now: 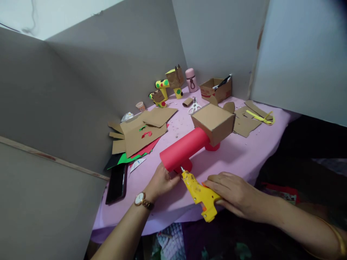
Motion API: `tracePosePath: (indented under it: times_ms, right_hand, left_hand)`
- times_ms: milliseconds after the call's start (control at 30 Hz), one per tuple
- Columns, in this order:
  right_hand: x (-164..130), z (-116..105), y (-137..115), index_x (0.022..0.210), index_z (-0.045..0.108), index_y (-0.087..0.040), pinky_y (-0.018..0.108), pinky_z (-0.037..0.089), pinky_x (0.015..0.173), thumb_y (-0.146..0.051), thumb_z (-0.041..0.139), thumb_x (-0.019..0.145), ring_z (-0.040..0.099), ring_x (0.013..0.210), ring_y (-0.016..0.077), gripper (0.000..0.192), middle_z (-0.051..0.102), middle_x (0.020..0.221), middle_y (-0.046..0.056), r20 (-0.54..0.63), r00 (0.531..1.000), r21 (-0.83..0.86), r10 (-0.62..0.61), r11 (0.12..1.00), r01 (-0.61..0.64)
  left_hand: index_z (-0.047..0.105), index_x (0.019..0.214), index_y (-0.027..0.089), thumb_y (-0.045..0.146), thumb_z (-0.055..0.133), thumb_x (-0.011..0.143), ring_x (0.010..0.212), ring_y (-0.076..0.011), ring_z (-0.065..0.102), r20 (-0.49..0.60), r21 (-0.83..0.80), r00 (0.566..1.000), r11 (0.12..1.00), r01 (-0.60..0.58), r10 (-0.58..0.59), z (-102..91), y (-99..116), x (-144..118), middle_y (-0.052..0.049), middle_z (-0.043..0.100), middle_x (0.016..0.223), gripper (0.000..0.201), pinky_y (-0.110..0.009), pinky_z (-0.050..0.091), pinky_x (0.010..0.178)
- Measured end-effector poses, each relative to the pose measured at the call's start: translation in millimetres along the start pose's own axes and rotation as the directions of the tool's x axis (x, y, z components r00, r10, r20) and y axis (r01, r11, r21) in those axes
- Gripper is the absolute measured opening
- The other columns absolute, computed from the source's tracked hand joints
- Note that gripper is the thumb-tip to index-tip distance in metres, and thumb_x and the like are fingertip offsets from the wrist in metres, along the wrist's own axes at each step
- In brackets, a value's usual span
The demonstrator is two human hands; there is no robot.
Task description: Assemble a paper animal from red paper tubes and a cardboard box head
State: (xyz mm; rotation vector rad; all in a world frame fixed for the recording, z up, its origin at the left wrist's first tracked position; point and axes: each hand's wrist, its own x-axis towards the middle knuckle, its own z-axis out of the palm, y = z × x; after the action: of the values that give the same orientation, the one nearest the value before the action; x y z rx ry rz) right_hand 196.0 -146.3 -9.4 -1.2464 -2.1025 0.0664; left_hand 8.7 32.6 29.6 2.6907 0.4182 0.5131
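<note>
Two hands: right hand fingers wrapped around yellow glue gun, left hand fingers pressed against red tube.

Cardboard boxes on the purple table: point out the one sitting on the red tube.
The closed cardboard cube at the table's middle, resting on the red tube. The other box, at the back, is open-topped and stands on the table.

Right hand presses glue gun to red tube.
</note>
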Motion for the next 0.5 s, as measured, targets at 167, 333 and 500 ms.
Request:
tracePosePath:
  times_ms: [167, 333, 500]
  right_hand:
    - [-1, 0, 3, 0.118, 0.05, -0.008, 0.043, 0.051, 0.078, -0.023, 0.039, 0.092, 0.059, 0.091, 0.0269, 0.032, 0.063, 0.104, 0.017, 0.02, 0.999, -0.002, 0.029, 1.0, -0.029]
    - [-15, 1, 3, 0.123, 0.046, -0.01, 0.042, 0.052, 0.081, -0.024, 0.037, 0.093, 0.061, 0.097, 0.0267, 0.034, 0.064, 0.107, 0.018, -0.095, 0.994, -0.055, 0.046, 0.997, -0.051]
    - [-27, 2, 3, 0.126, 0.043, -0.012, 0.041, 0.053, 0.083, -0.017, 0.041, 0.088, 0.061, 0.101, 0.0263, 0.038, 0.064, 0.108, 0.017, -0.145, 0.987, -0.051, 0.073, 0.995, -0.081]
  left_hand:
    - [0.057, 0.09, 0.02, 0.015, 0.054, 0.076, 0.087, -0.0195, 0.06, 0.009, 0.023, 1.0, 1.0, 0.0, -0.001, -0.4, 1, -1, -0.004, 0.065, 0.094, 0.016, -0.033, 0.048, 0.08]
    - [0.058, 0.091, 0.018, 0.018, 0.053, 0.077, 0.083, -0.0196, 0.059, 0.039, 0.074, 0.999, 0.997, 0.013, -0.016, -1.8, -1, -3, -0.006, 0.065, 0.09, 0.015, -0.034, 0.049, 0.077]
    - [0.059, 0.086, 0.019, 0.024, 0.053, 0.08, 0.085, -0.0209, 0.058, 0.067, 0.118, 0.998, 0.993, 0.0, -0.008, -3.5, -4, -4, -0.006, 0.065, 0.088, 0.01, -0.037, 0.048, 0.079]
